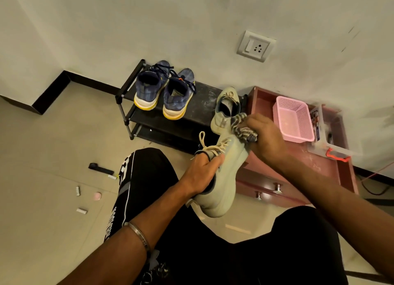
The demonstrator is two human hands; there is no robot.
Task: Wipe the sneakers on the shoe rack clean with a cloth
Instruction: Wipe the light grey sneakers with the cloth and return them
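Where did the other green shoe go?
The second pale green sneaker sits on the right end of the black shoe rack's top shelf, beside the pink plastic basket.

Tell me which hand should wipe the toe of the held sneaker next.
Right. The right hand already grips the striped cloth against the toe of the pale green sneaker, while the left hand holds that sneaker by its collar, so it is probably best left steadying.

Pink basket (295, 122) on a maroon cabinet (264, 178), wall socket (255, 46) above.
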